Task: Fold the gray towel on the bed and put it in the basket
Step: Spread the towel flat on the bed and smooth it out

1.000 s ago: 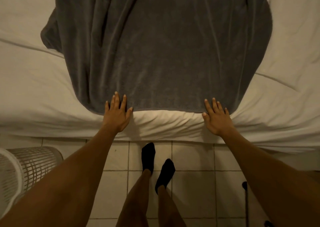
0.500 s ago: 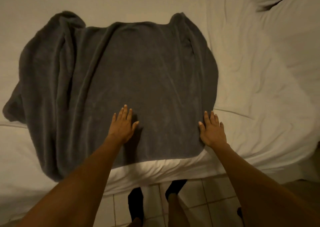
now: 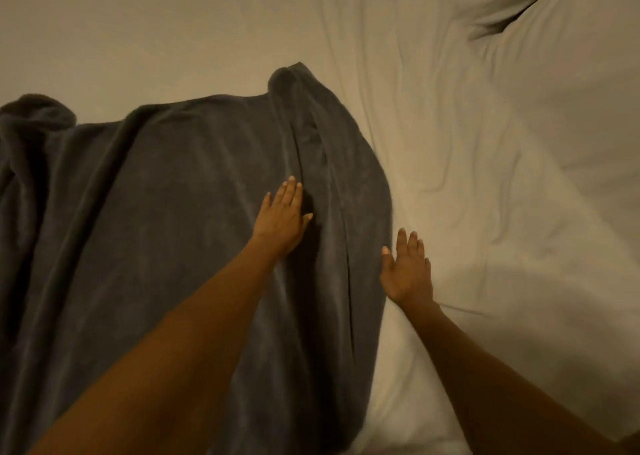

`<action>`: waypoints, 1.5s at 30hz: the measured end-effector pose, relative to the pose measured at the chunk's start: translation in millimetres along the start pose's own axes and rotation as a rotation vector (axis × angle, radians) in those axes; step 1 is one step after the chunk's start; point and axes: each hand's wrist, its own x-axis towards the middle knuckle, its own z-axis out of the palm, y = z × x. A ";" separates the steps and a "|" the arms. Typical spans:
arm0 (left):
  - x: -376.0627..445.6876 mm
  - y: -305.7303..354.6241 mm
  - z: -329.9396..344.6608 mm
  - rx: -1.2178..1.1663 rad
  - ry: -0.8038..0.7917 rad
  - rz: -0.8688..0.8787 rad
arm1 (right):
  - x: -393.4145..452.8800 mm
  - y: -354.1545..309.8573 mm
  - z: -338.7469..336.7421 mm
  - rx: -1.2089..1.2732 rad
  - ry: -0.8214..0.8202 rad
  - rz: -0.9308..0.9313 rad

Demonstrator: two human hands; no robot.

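Smoothing stage, fold pending: left hand (image 3: 282, 217) flat and unclenched on gray towel (image 3: 156, 229), right hand (image 3: 408, 269) open at its edge; far corners to be grasped next.

Both forearms are bare with no sleeve in view, and the left hand (image 3: 281, 216) and right hand (image 3: 408, 270) carry no rings, watch or gloves.

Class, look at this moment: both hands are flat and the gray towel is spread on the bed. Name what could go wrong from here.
1. The gray towel has ridges just beyond the left hand and is bunched at its far left corner; folding now could trap those creases.
2. The right hand lies mostly on the white sheet at the towel's edge, so it might drag sheet, not towel.
3. The basket is out of view.
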 end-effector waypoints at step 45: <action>123.3 -27.8 -48.7 0.790 0.076 0.545 | -50.1 -72.8 37.3 -0.120 0.248 -0.012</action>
